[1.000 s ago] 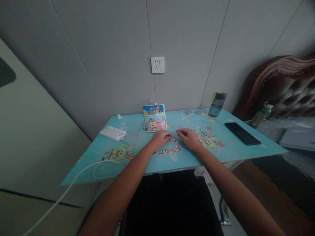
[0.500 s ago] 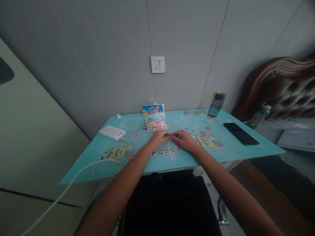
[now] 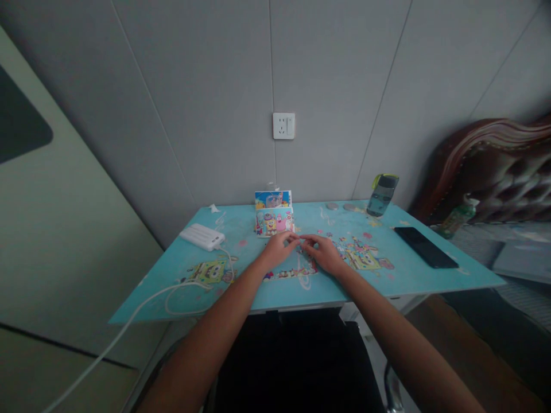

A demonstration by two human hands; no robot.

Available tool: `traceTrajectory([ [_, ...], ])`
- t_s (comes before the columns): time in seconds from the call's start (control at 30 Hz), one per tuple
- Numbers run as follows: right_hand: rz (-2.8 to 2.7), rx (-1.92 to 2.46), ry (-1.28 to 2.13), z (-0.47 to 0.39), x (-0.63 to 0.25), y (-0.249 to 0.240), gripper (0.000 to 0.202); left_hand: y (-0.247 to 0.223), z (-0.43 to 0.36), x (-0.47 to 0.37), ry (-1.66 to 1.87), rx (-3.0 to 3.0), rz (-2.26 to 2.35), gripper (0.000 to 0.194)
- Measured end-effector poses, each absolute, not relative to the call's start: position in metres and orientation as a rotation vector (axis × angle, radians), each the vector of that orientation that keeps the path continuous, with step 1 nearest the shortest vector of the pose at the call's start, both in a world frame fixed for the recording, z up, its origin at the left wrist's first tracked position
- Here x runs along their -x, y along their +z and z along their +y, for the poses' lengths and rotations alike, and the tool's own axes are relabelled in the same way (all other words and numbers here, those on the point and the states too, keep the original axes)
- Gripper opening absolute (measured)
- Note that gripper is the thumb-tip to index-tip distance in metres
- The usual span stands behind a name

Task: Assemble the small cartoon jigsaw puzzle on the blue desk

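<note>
My left hand [image 3: 280, 248] and my right hand [image 3: 323, 252] meet fingertip to fingertip above the middle of the table. Both are closed in a pinch; whatever is between the fingers is too small to make out. Below them, a strip of joined jigsaw pieces [image 3: 289, 274] forms a bottom edge and turns up at the right, partly covered by my right hand. Loose jigsaw pieces [image 3: 342, 245] lie scattered just right of my right hand. Behind my left hand a cartoon picture card [image 3: 274, 222] leans upright.
On the blue cartoon-printed table [image 3: 258, 295], a white power bank [image 3: 202, 236] with a cable [image 3: 142, 310] lies left. A black phone [image 3: 425, 248] lies right. A water bottle [image 3: 382, 196] and two small round discs [image 3: 349, 207] stand near the wall, below a socket [image 3: 284, 126].
The whole view has shifted slightly, so things appear lower and further right. My hands stay together over the strip, with the right fingers a little straighter than before.
</note>
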State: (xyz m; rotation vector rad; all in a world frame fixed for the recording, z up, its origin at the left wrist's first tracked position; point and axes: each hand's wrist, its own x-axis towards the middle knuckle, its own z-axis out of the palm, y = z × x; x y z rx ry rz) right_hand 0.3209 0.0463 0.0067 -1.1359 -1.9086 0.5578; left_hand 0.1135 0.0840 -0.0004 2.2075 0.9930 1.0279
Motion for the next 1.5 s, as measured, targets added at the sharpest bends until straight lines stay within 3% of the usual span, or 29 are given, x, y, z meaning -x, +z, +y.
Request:
traceTrajectory([
  [0.37, -1.799, 1.206, 0.427, 0.053, -0.33, 0.006, 0.023, 0.022, 0.091, -0.071, 1.22, -2.278, 1.112, 0.036],
  [0.77, -1.791, 1.237, 0.436, 0.055, -0.336, 0.003, 0.023, 0.017, 0.074, -0.01, 0.682, -2.732, 1.02, 0.032],
  [1.0, -1.827, 1.257, 0.471, 0.053, -0.337, 0.007, 0.024, 0.018, 0.063, -0.004, 0.615, -2.738, 1.032, 0.052],
  [1.5, -1.96, 1.278, 0.546, 0.055, -0.338, -0.001, 0.017, 0.013, 0.062, -0.003, 0.582, -2.708, 1.025, 0.059],
])
